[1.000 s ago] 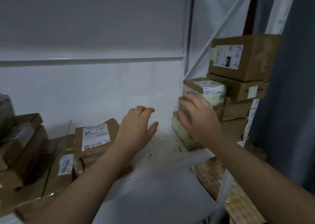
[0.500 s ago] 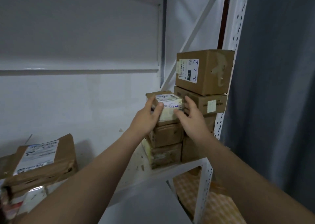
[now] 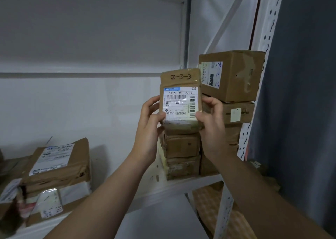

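Upright before the shelf (image 3: 181, 186), small brown parcel (image 3: 181, 100) marked 2-3-3, left hand (image 3: 150, 124) and right hand (image 3: 211, 122) gripping its sides, stacked boxes (image 3: 183, 153) just behind.

Since half a second ago, the small parcel (image 3: 181, 102) has left the top of the stack at the shelf's right end and now stands upright, label outward, gripped between left hand (image 3: 149, 122) and right hand (image 3: 211, 118).

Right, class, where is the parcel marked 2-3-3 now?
In the head view, right of centre, the parcel is held upright between the left hand and right hand, above the stacked boxes.
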Motion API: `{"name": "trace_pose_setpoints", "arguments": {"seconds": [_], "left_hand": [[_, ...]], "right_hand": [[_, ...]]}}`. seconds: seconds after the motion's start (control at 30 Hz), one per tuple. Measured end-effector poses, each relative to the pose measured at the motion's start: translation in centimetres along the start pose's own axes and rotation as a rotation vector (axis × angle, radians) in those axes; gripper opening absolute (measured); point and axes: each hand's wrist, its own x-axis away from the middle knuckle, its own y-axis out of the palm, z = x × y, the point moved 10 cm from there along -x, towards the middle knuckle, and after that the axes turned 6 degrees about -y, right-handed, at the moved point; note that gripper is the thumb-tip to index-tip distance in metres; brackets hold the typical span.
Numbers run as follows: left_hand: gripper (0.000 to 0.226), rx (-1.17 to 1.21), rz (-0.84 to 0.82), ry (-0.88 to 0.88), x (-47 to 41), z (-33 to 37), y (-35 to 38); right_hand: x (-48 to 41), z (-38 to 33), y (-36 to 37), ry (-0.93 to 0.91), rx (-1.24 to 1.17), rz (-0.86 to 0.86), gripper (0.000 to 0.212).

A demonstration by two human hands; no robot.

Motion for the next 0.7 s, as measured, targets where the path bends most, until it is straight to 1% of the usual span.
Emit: {"name": "trace_pose_setpoints", "arguments": {"seconds": [0.03,0.1,0.23,0.3,0.37,0.4,0.47,0.53,0.57,0.6,0.63,0.7], "left_hand": [[0.037,-0.018,-0.009,0.02,0.1,0.4,-0.1],[0.041,-0.045,-0.016,0.064,0.4,1.2,-0.4],[0.043,-0.048,-0.007,0.125,1.0,2.3,-1.3],[0.043,-0.061,0.009,0.127,1.3,2.7,-2.0],[0.04,-0.125,0.025,0.131,2.0,3.2,-2.7],[0.038,-0.199,0.044,0.155,2.6,3.7,-3.2],[0.037,-0.463,0.134,0.29,4.6,5.5,-4.8],[0.042,-0.857,0.192,0.482,7.0,7.1,-6.0],[0.05,-1.073,0.198,0.546,8.0,7.3,-6.4],[0.062,-1.274,0.211,0.581,8.9,7.2,-6.9],[0.074,-1.447,0.235,0.576,9.5,6.9,-7.8],[0.093,-1.68,0.311,0.501,10.3,6.6,-10.6]], "right_hand": [[0.0,-0.1,0.1,-0.021,-0.029,-0.001,0.048],[0.0,-0.2,0.2,-0.046,-0.076,0.006,0.052],[0.0,-0.5,1.7,-0.058,-0.097,-0.044,0.051],[0.3,-0.7,2.5,-0.05,-0.103,-0.056,0.051],[0.6,-0.9,3.5,-0.045,-0.084,-0.06,0.05],[0.9,-0.9,4.2,-0.045,-0.073,-0.066,0.047],[1.6,-1.0,6.2,-0.052,-0.057,-0.081,0.041],[2.6,-0.1,9.0,0.0,-0.095,-0.113,0.04],[3.2,0.8,10.5,0.05,-0.131,-0.125,0.041],[3.8,1.9,12.1,0.106,-0.168,-0.127,0.041],[4.7,3.2,13.8,0.184,-0.205,-0.12,0.042],[6.9,5.9,17.7,0.405,-0.298,-0.111,0.046]]}}
